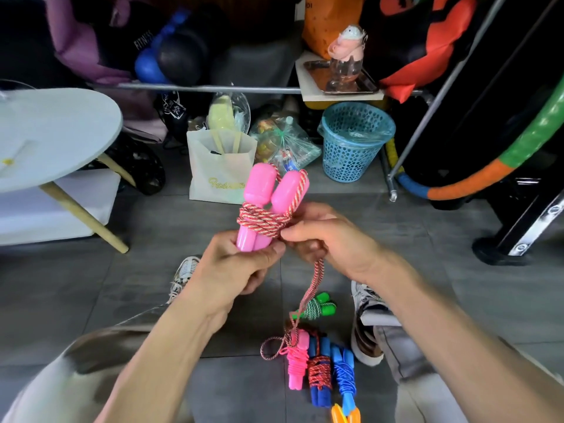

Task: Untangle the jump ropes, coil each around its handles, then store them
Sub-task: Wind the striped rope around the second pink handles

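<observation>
"FITNESS" on dark bag (143, 41), gold script on white bag (219, 178) unreadable

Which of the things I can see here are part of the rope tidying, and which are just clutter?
Job: pink handles, red-white rope, left hand, right hand, coiled ropes on the floor.

Clutter: blue basket, white bag, round table, hoop, tray.
</observation>
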A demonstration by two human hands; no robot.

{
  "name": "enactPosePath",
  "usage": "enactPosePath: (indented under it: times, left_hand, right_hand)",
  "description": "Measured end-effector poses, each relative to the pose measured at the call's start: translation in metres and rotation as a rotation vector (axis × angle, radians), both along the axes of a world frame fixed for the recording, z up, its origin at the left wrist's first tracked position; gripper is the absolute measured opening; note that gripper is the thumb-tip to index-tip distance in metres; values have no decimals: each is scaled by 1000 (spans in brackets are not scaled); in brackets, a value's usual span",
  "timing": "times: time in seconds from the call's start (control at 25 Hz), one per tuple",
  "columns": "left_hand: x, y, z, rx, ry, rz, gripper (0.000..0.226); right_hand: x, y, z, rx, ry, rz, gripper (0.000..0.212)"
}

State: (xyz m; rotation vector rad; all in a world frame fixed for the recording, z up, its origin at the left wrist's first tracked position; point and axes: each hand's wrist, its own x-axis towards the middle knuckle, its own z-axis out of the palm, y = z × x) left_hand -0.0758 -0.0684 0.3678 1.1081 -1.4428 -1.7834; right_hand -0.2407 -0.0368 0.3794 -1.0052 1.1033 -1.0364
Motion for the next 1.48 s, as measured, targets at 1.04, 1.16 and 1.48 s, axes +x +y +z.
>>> enactPosePath:
  times: [1.04, 1.16, 1.48]
  left_hand:
    - [-1, 11, 6, -281, -68, -99, 42]
    - [-3, 9, 5, -181, -12, -109, 42]
    - [-9, 7, 10, -278, -219, -202, 33]
  right_hand:
    - [3, 8, 9, 2, 166, -244, 47]
    - [3, 9, 9, -21, 181, -269, 46]
    - [-11, 7, 9, 19, 244, -247, 54]
